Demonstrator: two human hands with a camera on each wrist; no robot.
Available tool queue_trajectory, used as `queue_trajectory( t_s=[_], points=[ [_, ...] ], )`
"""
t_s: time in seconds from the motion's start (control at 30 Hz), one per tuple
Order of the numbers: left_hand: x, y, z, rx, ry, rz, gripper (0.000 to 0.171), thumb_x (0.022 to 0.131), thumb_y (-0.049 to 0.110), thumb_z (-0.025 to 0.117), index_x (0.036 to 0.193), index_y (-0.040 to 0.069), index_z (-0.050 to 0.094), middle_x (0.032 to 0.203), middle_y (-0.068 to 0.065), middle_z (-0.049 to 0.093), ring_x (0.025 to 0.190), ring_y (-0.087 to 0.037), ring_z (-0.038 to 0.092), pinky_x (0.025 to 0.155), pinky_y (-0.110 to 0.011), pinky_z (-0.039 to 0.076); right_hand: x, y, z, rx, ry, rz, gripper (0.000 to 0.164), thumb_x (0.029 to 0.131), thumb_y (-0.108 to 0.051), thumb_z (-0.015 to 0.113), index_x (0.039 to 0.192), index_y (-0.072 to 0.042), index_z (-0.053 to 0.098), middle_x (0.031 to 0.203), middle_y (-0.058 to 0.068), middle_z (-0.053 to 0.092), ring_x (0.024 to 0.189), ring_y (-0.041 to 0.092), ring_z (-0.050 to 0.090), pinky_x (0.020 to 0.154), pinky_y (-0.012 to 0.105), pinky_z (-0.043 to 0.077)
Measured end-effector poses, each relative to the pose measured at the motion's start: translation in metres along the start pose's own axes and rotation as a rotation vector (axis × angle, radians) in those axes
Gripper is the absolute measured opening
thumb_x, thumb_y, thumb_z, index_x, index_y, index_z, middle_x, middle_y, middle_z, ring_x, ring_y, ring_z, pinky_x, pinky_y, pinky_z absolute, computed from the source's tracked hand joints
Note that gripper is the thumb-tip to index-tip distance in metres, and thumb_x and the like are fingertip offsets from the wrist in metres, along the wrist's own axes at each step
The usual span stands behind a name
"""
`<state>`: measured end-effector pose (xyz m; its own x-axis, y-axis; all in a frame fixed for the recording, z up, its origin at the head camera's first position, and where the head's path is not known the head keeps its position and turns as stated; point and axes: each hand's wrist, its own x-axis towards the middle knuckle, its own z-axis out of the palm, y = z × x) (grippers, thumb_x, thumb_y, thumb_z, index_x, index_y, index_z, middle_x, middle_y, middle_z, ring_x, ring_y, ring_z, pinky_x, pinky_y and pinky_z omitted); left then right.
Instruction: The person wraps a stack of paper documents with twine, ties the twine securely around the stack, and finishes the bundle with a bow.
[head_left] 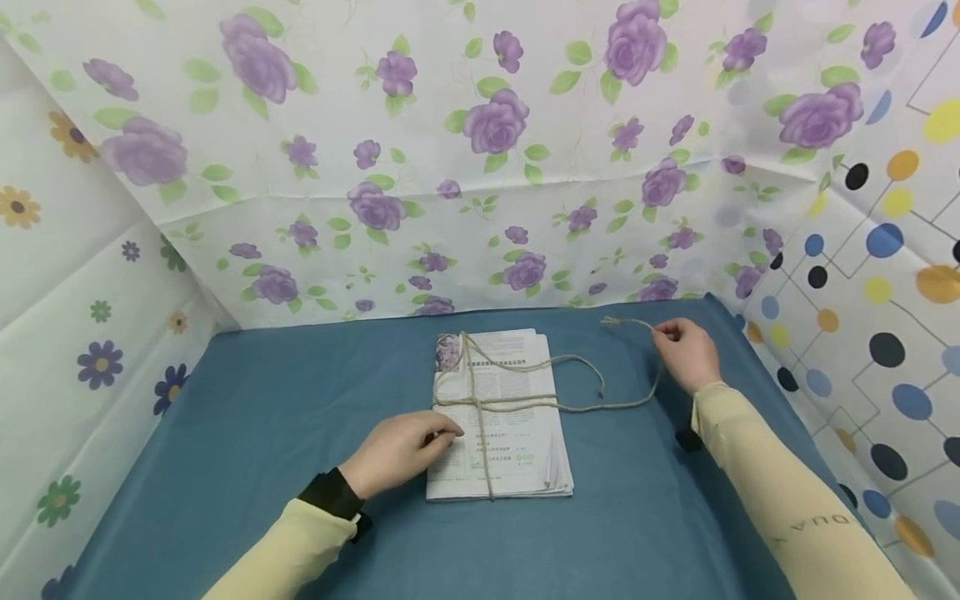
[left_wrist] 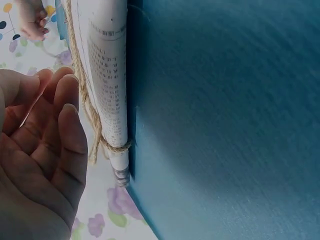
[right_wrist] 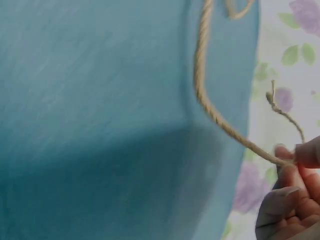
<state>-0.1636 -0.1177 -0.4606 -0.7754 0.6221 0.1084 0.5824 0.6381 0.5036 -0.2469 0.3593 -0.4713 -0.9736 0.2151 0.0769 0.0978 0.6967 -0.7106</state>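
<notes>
A folded stack of newspapers point(head_left: 517, 462) lies on the blue cloth with twine point(head_left: 471, 375) crossing it lengthwise and widthwise. My right hand point(head_left: 686, 354) pinches one strand of the twine between thumb and fingers, to the right of the stack. In the right wrist view the strand point(right_wrist: 225, 125) runs down to my right fingertips, and its short frayed end sticks up beyond them. Over the stack's left edge hovers my left hand point(head_left: 405, 450), holding nothing. The left wrist view shows its fingers point(left_wrist: 72, 130) loosely bent beside the stack's rolled edge point(left_wrist: 107, 75).
A second loose twine end point(head_left: 592, 371) curves out from the stack's right side onto the blue cloth point(head_left: 315, 383). Flowered sheeting point(head_left: 420, 167) stands behind the table, with a dotted sheet point(head_left: 885, 292) at the right and another flowered sheet point(head_left: 97, 292) at the left.
</notes>
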Motion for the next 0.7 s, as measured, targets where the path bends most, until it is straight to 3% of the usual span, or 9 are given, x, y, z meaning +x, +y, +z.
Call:
queue_trajectory(
  t_s=[0.13, 0.33, 0.7],
  points=[
    [0.000, -0.002, -0.002, -0.027, 0.019, -0.038, 0.020, 0.105, 0.020, 0.062, 0.119, 0.018, 0.076, 0.109, 0.006, 0.072, 0.076, 0.000, 0.057, 0.068, -0.030, 0.048, -0.003, -0.026, 0.003, 0.078, 0.018, -0.064, 0.040, 0.107, -0.040, 0.053, 0.123, -0.006, 0.066, 0.110, 0.015, 0.067, 0.095, 0.029, 0.062, 0.077, 0.044, 0.049],
    [0.001, -0.005, -0.005, -0.071, 0.069, -0.107, 0.021, 0.106, 0.021, 0.061, 0.121, 0.018, 0.075, 0.109, 0.007, 0.070, 0.073, -0.002, 0.055, 0.065, -0.031, 0.046, -0.003, -0.064, 0.021, 0.155, -0.052, -0.129, 0.036, 0.105, -0.040, 0.059, 0.121, -0.009, 0.068, 0.106, 0.011, 0.070, 0.093, 0.030, 0.063, 0.072, 0.041, 0.050],
    [0.002, -0.011, -0.008, -0.193, 0.104, -0.238, 0.024, 0.107, 0.022, 0.057, 0.124, 0.018, 0.074, 0.113, 0.001, 0.071, 0.081, -0.009, 0.059, 0.069, -0.036, 0.047, 0.008, -0.117, 0.067, 0.124, -0.177, -0.151, 0.025, 0.103, -0.031, 0.064, 0.115, -0.010, 0.072, 0.108, 0.009, 0.070, 0.099, 0.027, 0.065, 0.086, 0.048, 0.052]
  ],
)
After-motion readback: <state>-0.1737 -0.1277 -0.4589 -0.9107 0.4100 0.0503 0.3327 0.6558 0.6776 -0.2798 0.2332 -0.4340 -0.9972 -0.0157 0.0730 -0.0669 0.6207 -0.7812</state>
